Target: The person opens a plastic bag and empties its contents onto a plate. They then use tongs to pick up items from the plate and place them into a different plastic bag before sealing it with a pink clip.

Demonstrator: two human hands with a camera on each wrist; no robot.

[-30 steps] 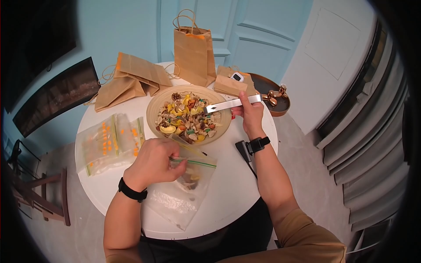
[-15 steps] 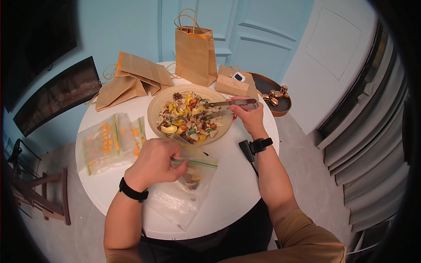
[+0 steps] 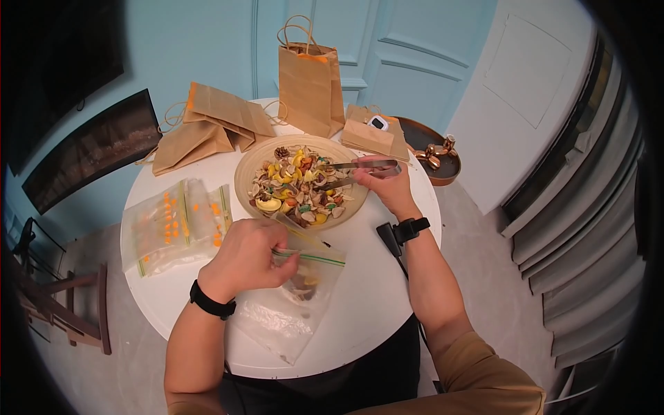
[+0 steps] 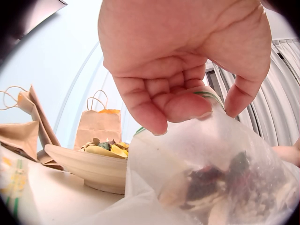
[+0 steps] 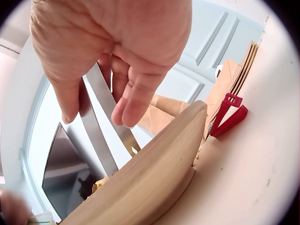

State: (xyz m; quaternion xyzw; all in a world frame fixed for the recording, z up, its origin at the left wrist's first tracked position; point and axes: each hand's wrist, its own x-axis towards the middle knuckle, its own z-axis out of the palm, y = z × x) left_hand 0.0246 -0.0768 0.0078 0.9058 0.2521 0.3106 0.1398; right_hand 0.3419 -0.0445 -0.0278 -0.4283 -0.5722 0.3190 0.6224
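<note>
My left hand point(image 3: 252, 257) pinches the zip edge of a clear plastic bag point(image 3: 277, 321) lying at the table's front; dried pieces show inside it in the left wrist view point(image 4: 234, 187). My right hand point(image 3: 389, 187) holds metal tongs point(image 3: 380, 164) between thumb and fingers, their two arms apart. The tongs' tips are at the dried flowers and shells point(image 3: 297, 183) in the round wooden bowl point(image 3: 243, 181). In the right wrist view the bowl's side point(image 5: 154, 173) hides the tips, so whether they hold a piece cannot be told.
Paper bags point(image 3: 308, 90) stand and lean behind the bowl, with folded ones point(image 3: 366, 137) and a small white timer point(image 3: 377, 123) at right. Zip bags with orange marks point(image 3: 162, 228) lie left. A tray point(image 3: 443, 169) holds copper-coloured objects. A red clip point(image 5: 229, 117) lies beside the bowl.
My right hand has turned the tongs and lowered them over the bowl's contents, moving slightly left. The left hand still pinches the bag in nearly the same place.
</note>
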